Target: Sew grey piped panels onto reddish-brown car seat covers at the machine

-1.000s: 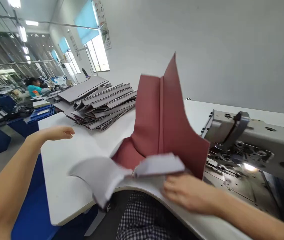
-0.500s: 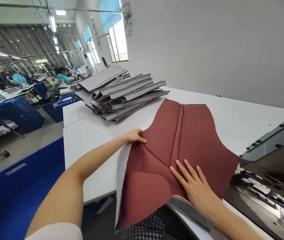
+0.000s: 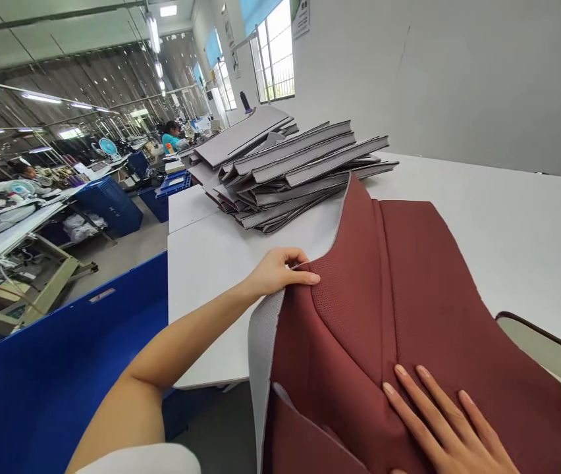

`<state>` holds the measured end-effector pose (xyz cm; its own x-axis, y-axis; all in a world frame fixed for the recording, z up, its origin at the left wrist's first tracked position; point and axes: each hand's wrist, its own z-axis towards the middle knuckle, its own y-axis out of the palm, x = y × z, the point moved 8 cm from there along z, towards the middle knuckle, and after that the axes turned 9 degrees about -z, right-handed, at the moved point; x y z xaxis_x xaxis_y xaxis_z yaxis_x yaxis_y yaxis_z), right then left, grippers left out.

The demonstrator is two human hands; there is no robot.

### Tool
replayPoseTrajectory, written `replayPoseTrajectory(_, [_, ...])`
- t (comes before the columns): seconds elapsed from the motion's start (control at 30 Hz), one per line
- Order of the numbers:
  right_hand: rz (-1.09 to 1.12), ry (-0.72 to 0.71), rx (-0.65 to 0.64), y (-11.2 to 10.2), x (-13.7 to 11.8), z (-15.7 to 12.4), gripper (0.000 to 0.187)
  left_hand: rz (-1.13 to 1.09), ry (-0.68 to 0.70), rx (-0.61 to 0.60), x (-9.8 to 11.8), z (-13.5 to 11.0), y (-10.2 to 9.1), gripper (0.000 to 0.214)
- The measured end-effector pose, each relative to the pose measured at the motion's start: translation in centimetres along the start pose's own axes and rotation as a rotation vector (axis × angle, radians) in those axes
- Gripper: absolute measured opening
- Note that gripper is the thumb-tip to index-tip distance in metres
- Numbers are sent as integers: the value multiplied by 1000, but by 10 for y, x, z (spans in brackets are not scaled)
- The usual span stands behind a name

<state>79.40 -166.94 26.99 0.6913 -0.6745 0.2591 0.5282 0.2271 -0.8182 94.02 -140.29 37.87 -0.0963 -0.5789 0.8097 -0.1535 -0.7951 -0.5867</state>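
A dark red sewn cover panel [image 3: 428, 283] with a perforated area, a seam ridge down its middle and a grey backing lies over the white table, its near part folding down past the edge. My left hand [image 3: 283, 271] pinches the panel's left edge between thumb and fingers. Flat on the red surface, with fingers spread, rests my right hand [image 3: 451, 421] at the lower right; its lower part is cut off by the frame. The panel's lower flap [image 3: 310, 438] hangs toward me.
A stack of folded grey-backed panels [image 3: 290, 171] sits behind, on the white table [image 3: 211, 263]. To the left stands a large blue bin [image 3: 87, 368]. A pale, dark-rimmed object [image 3: 542, 342] shows at right. A person in turquoise [image 3: 172, 138] sits far back.
The view has swung to the right side less and left more, so everything sits further right. The panel's left edge is lifted closer, and the machine at right has mostly left view.
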Motion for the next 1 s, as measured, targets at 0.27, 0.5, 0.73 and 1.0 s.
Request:
replayPoseTrajectory(0.27, [97, 296, -289, 22, -44, 48, 78, 487, 460, -333, 43, 48, 123, 30])
replayPoseTrajectory(0.5, [267, 500, -459, 20, -15, 28, 78, 450, 883, -676, 98, 25, 308, 54])
replayPoseTrajectory(0.73, [362, 660, -470, -1, 16, 8, 72, 305, 853, -691, 119, 47, 336, 68])
replayPoseTrajectory(1.0, [506, 823, 172, -100, -7, -65, 28, 435, 1075, -563, 117, 43, 330, 57])
